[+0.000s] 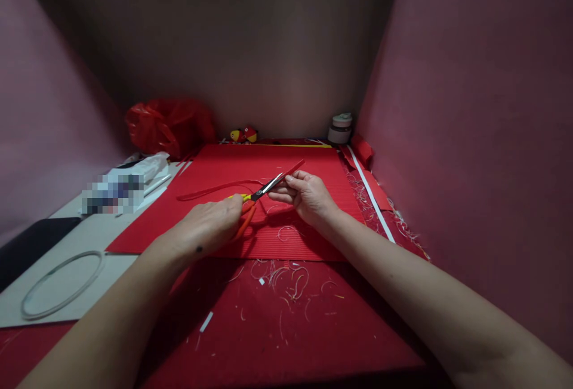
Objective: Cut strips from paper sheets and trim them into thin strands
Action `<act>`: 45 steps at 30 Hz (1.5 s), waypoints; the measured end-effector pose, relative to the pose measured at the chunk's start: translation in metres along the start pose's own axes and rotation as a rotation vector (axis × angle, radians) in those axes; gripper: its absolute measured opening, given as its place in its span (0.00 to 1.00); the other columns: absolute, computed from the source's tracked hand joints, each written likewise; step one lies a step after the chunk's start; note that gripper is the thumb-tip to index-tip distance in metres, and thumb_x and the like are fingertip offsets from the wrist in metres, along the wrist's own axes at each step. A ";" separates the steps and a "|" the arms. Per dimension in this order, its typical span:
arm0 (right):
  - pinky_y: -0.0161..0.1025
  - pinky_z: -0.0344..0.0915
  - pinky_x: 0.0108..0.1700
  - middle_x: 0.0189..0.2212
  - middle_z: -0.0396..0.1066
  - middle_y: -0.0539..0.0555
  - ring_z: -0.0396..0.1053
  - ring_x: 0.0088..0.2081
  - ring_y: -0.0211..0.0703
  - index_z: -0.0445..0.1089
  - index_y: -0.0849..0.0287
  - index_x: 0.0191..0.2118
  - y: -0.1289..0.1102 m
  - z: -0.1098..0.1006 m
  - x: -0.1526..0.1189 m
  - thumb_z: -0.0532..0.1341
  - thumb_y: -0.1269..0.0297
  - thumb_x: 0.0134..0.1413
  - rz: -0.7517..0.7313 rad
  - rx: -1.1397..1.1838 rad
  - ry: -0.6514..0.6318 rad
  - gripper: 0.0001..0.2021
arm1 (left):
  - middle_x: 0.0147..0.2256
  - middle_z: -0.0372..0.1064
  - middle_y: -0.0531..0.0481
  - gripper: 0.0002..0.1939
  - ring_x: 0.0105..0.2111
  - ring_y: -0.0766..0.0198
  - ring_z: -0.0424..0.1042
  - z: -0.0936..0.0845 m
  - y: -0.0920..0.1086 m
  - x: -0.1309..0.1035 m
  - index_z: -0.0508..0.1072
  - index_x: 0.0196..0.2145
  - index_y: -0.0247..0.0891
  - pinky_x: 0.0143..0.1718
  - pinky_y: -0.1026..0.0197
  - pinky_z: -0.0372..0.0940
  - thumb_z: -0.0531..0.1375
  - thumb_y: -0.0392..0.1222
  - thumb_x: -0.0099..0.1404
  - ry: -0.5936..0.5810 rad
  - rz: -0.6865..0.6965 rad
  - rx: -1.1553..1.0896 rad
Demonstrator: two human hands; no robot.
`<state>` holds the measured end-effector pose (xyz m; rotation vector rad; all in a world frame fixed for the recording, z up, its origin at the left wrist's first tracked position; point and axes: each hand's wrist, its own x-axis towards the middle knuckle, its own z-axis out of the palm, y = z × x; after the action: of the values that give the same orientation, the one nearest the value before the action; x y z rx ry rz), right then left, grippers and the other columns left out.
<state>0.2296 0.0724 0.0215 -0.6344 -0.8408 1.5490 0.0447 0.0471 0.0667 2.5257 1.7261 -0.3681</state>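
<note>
My left hand (215, 219) is closed on a pair of scissors (257, 194) with orange and yellow handles. Their blades point up and to the right, at the edge of a thin red strip (296, 167). Pinched between the thumb and fingers of my right hand (308, 194), the strip juts past the fingertips, and its long tail curves left over the sheet. Below both hands lies a large red corrugated sheet (250, 162). Whether the blades touch the strip I cannot tell.
A red plastic bag (170, 126) sits at the back left, near small red and yellow figures (244, 134). At the back right stands a lidded jar (340, 129). Thread-like scraps (286, 278) litter the red cloth, and a grey ring (62, 284) lies left. Pink walls flank both sides.
</note>
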 end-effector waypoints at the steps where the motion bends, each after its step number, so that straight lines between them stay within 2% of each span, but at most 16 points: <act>1: 0.43 0.72 0.40 0.25 0.72 0.52 0.74 0.30 0.41 0.60 0.59 0.28 0.000 0.000 0.000 0.55 0.75 0.53 0.001 -0.002 -0.003 0.06 | 0.35 0.69 0.39 0.12 0.32 0.53 0.69 0.001 0.000 0.000 0.60 0.35 0.38 0.30 0.56 0.59 0.41 0.44 0.64 0.004 0.003 0.004; 10: 0.43 0.72 0.41 0.26 0.72 0.52 0.74 0.30 0.41 0.59 0.58 0.29 0.000 0.000 -0.001 0.55 0.74 0.55 0.006 0.006 -0.016 0.06 | 0.34 0.70 0.39 0.13 0.31 0.56 0.70 0.001 0.005 0.001 0.61 0.36 0.36 0.30 0.58 0.59 0.40 0.44 0.67 0.005 0.008 0.050; 15: 0.44 0.72 0.41 0.26 0.72 0.52 0.74 0.30 0.41 0.59 0.58 0.29 0.002 -0.002 0.000 0.57 0.73 0.53 -0.002 0.003 -0.030 0.06 | 0.32 0.70 0.39 0.12 0.29 0.54 0.70 0.001 0.005 0.002 0.62 0.38 0.36 0.27 0.58 0.57 0.42 0.41 0.65 0.022 0.029 0.077; 21: 0.40 0.73 0.38 0.25 0.72 0.51 0.74 0.29 0.39 0.60 0.58 0.28 0.002 -0.001 -0.001 0.55 0.75 0.54 0.004 0.002 -0.008 0.07 | 0.28 0.69 0.41 0.11 0.26 0.55 0.69 0.005 -0.001 0.004 0.63 0.38 0.36 0.24 0.59 0.53 0.43 0.39 0.63 0.034 0.067 0.065; 27: 0.39 0.72 0.37 0.26 0.72 0.51 0.74 0.30 0.39 0.60 0.58 0.29 0.005 -0.002 0.000 0.57 0.74 0.53 -0.023 -0.028 -0.016 0.06 | 0.30 0.69 0.42 0.10 0.26 0.56 0.69 0.005 0.001 0.003 0.62 0.36 0.38 0.25 0.59 0.55 0.43 0.39 0.63 0.002 0.060 0.033; 32: 0.41 0.72 0.38 0.26 0.73 0.52 0.74 0.30 0.40 0.62 0.59 0.30 0.007 0.002 -0.002 0.55 0.74 0.55 -0.011 -0.018 -0.040 0.05 | 0.33 0.69 0.40 0.10 0.30 0.55 0.70 0.007 0.001 0.001 0.60 0.34 0.38 0.27 0.58 0.57 0.41 0.40 0.65 0.026 0.078 -0.009; 41: 0.39 0.72 0.37 0.25 0.73 0.51 0.74 0.30 0.40 0.61 0.59 0.30 0.006 0.005 -0.005 0.55 0.74 0.54 -0.004 -0.013 -0.016 0.04 | 0.30 0.70 0.40 0.10 0.27 0.56 0.70 0.005 0.003 0.002 0.63 0.37 0.36 0.25 0.59 0.54 0.44 0.36 0.63 0.026 0.063 0.034; 45: 0.41 0.72 0.38 0.26 0.74 0.52 0.74 0.30 0.40 0.61 0.59 0.30 0.006 0.004 -0.005 0.56 0.75 0.53 -0.018 -0.013 -0.023 0.05 | 0.28 0.70 0.42 0.09 0.26 0.56 0.70 0.003 0.004 0.003 0.64 0.38 0.36 0.24 0.60 0.53 0.47 0.38 0.63 0.021 0.079 0.035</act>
<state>0.2238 0.0669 0.0191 -0.6181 -0.8721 1.5379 0.0487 0.0482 0.0624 2.6219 1.6351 -0.3714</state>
